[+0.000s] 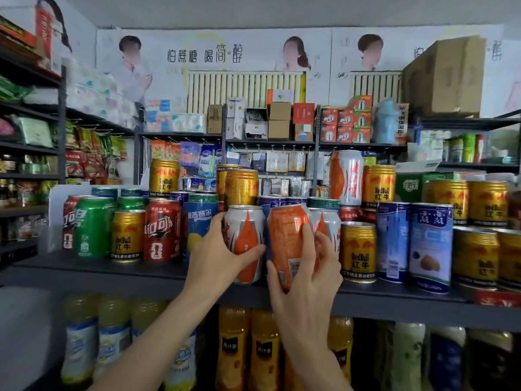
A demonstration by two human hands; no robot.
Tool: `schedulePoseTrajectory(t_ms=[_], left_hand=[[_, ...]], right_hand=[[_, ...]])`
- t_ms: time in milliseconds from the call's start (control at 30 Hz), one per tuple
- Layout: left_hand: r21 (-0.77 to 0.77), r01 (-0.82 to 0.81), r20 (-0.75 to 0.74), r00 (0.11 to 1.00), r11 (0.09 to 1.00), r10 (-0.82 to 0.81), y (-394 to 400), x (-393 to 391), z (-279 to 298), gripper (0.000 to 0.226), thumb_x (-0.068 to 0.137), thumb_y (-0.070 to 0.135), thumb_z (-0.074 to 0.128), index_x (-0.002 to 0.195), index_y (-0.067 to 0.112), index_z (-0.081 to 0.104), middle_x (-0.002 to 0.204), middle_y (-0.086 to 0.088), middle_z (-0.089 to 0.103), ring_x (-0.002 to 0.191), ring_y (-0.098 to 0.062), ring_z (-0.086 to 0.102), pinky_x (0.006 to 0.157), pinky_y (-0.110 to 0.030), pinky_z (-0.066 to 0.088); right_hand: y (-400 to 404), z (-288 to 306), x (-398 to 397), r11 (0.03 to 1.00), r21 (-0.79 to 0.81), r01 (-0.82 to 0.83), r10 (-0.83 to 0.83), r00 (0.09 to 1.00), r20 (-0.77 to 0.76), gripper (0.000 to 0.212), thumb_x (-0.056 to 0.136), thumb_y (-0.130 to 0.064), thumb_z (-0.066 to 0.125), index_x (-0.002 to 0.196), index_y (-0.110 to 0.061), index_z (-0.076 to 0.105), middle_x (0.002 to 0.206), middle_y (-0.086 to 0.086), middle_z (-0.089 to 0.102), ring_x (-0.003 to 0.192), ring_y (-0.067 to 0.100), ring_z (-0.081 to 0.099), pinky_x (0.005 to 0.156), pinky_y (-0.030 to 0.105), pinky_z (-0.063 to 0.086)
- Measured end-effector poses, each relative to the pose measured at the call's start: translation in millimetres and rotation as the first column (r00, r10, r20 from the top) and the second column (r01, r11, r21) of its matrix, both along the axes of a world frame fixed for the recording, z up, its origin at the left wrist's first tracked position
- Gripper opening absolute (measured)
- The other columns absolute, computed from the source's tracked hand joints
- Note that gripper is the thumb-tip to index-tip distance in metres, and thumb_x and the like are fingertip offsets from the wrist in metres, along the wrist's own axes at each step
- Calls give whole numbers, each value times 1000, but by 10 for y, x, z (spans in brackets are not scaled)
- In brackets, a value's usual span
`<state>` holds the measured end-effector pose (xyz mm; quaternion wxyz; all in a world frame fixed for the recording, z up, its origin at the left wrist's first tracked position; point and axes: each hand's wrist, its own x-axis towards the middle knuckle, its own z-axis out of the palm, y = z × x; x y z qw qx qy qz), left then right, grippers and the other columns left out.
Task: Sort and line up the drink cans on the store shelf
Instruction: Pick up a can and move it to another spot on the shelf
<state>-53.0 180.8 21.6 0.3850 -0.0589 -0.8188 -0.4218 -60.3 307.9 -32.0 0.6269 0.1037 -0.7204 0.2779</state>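
At frame centre, the left hand [217,251] grips a white-and-orange can [244,241] standing on the shelf [112,273]. The right hand [308,273] grips a tilted orange can [287,238] just beside it, probably matching brands; its base is hidden.

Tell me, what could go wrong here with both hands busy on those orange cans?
The right hand holds its orange can tilted at the shelf's front edge; if the grip slips, the can could drop. The left hand grips an orange-and-silver can close beside it, so the two may knock together. Gold cans stacked on the row just behind could topple if that row is bumped.
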Motion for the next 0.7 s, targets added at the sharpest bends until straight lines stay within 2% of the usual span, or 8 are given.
schedulePoseTrajectory(t_ms=[133,233,300,367,433,567,700], left_hand=[[-40,3,-33,999,999,-4,-1,-44,-36,76,66,45,76,128,30,35,104,17,49,103,-9,55,86,-26,46],[-114,-57,-51,997,992,51,-25,-84,-70,90,66,55,72,138,27,26,124,10,47,115,-13,50,92,-30,45],[-166,-108,-69,993,980,97,-30,-93,-76,101,68,57,68,146,25,13,136,5,38,122,-14,43,94,-30,41],[-212,-145,-99,987,966,127,-19,-77,-81,105,71,58,65,148,25,2,140,3,32,125,-15,39,94,-30,41],[-235,-170,-143,980,957,139,1,-62,-100,105,73,57,63,148,25,-4,142,2,29,127,-16,38,94,-30,42],[-244,-184,-202,970,952,136,51,-66,-150,101,77,55,59,147,24,-7,144,-1,26,129,-16,32,95,-29,40],[-194,-132,-184,978,972,96,40,-82,-155,102,76,52,62,147,28,-7,144,0,25,129,-15,31,94,-29,39]], right_hand=[[-119,-21,-43,997,-32,75,-73,995,62,74,78,-43,58,139,-11,31,129,16,36,110,31,40,85,48,45],[-167,-25,-79,994,-37,107,-103,988,113,75,80,-47,51,141,-11,28,128,17,38,107,31,41,80,47,47],[-180,-36,-104,989,-36,144,-138,981,137,80,78,-47,56,142,-10,26,128,18,39,105,32,40,78,47,48],[-189,-44,-123,985,-38,168,-160,974,161,90,72,-43,70,142,-9,26,128,19,39,105,33,41,76,47,48],[-196,-35,-137,982,-38,186,-177,969,172,96,67,-41,75,143,-9,25,127,20,39,105,33,40,76,46,48],[-175,-28,-143,976,-44,213,-203,963,175,98,64,-45,75,142,-10,28,125,20,39,103,32,39,75,45,48],[-94,-51,-118,979,-35,201,-193,969,157,93,69,-51,67,143,-7,30,124,21,42,104,29,39,74,44,49]])
